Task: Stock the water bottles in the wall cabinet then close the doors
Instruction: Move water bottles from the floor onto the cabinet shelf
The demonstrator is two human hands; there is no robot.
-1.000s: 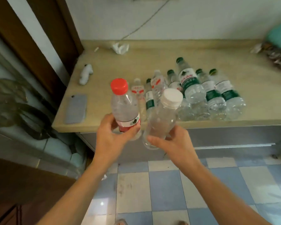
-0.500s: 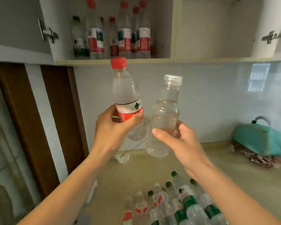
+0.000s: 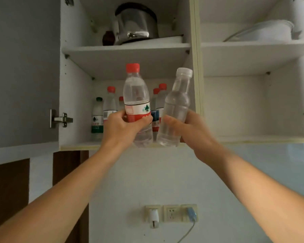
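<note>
Each hand grips a bottle at the wall cabinet's [image 3: 81, 102] lower left shelf – left hand [image 3: 124, 128] a red-capped bottle [image 3: 136, 95], right hand [image 3: 191, 130] a clear-capped bottle [image 3: 177, 106] – stocked bottles [image 3: 103, 113] standing behind

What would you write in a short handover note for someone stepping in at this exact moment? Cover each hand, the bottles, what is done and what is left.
Left hand: grips the red-capped bottle, upright.
Right hand: grips the clear-capped bottle, tilted.
Both bottles are raised in front of the cabinet's lower left shelf, not yet set down.
Done: several bottles already stand at the back of that shelf.
Left: place these two, stock any bottles out of view, close the doors.
</note>
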